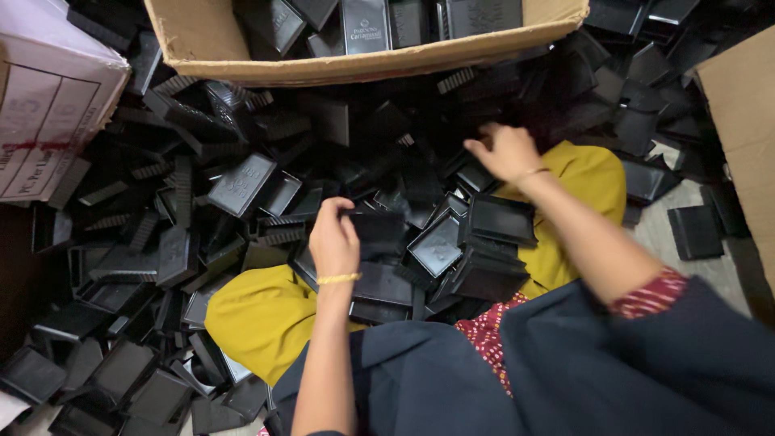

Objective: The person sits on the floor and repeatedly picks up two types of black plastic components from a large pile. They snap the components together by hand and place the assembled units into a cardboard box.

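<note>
While our left hand (333, 242) grips a flat black plastic tray (373, 232) by its edge at centre, our right hand (507, 151) reaches to one o'clock, fingers curled into the heap of black plastic parts (186, 234); whether it grasps one we cannot tell. At twelve o'clock sits an open cardboard box (355, 66). Loosely stacked trays (484, 258) on our yellow lap could slide off if nudged.

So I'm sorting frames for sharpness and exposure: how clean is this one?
Head view: the right hand is slightly motion-blurred, the left hand sharper; the black plastic trays merge into dark shadow with faint sheen; the white box at left looks bright; edges bend a little.
</note>
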